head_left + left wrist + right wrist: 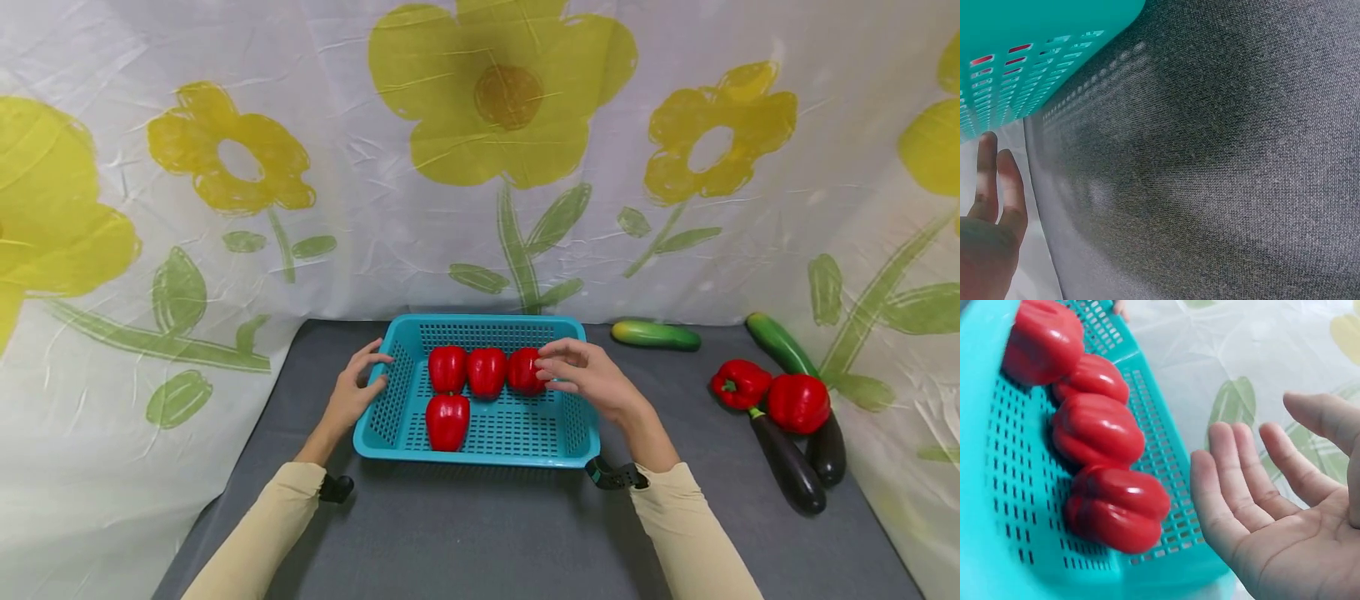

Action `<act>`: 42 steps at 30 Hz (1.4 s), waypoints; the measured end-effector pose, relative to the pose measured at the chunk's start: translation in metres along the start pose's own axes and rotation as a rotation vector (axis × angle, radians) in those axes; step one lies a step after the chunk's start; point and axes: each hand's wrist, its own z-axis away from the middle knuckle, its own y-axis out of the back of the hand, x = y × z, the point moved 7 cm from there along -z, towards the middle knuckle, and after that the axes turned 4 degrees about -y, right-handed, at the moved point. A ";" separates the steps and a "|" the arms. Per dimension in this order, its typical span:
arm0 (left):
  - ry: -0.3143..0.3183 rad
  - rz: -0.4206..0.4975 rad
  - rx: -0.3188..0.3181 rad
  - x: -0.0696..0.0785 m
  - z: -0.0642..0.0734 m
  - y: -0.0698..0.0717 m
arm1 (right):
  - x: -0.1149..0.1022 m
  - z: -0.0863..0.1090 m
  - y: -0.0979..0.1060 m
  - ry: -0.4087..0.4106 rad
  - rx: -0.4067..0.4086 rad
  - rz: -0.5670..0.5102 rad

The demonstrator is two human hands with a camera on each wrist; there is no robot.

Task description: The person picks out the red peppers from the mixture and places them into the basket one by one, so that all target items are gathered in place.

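A turquoise perforated basket [495, 458] holds several red bell peppers. Three of them, a left one [447, 369], a middle one [487, 372] and a right one [524, 372], form a row along the back; another pepper [447, 422] lies in front of the left one. My left hand [351, 393] is at the basket's left side, thumb and fingertips by the rim, gripping nothing. Over the basket's right side, my right hand [588, 377] has loosely bent, spread fingers and overlaps the right pepper in the head view. The right wrist view shows its palm [1304, 550] bare, beside the basket.
On the right of the dark grey table [480, 533] lie two more red peppers, one [741, 384] beside the other [798, 403]. Two eggplants, one in front [787, 462], and a cucumber [782, 342] lie around them. Another cucumber [656, 335] lies behind, near the flowered cloth [337, 167].
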 end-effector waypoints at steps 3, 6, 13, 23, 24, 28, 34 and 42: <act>-0.005 -0.002 -0.004 0.001 0.000 0.000 | 0.004 0.005 0.008 0.011 0.020 -0.016; -0.013 -0.006 -0.002 0.003 0.000 0.001 | 0.007 0.011 0.014 0.024 0.035 -0.053; -0.015 -0.003 -0.007 0.006 -0.001 0.001 | 0.008 0.025 0.026 0.043 0.042 -0.105; -0.044 0.013 -0.006 0.003 0.000 0.000 | 0.009 0.047 0.055 0.015 0.103 -0.078; -0.044 0.012 -0.006 0.003 0.000 -0.001 | 0.009 0.050 0.058 0.016 0.108 -0.074; -0.041 0.007 -0.007 0.003 0.000 -0.001 | 0.008 0.060 0.071 0.035 0.119 -0.074; -0.034 -0.003 -0.007 0.003 0.000 0.000 | 0.014 0.076 0.090 0.060 0.134 -0.132; -0.051 -0.004 -0.010 0.002 0.002 0.000 | 0.024 0.090 0.110 0.043 0.130 -0.148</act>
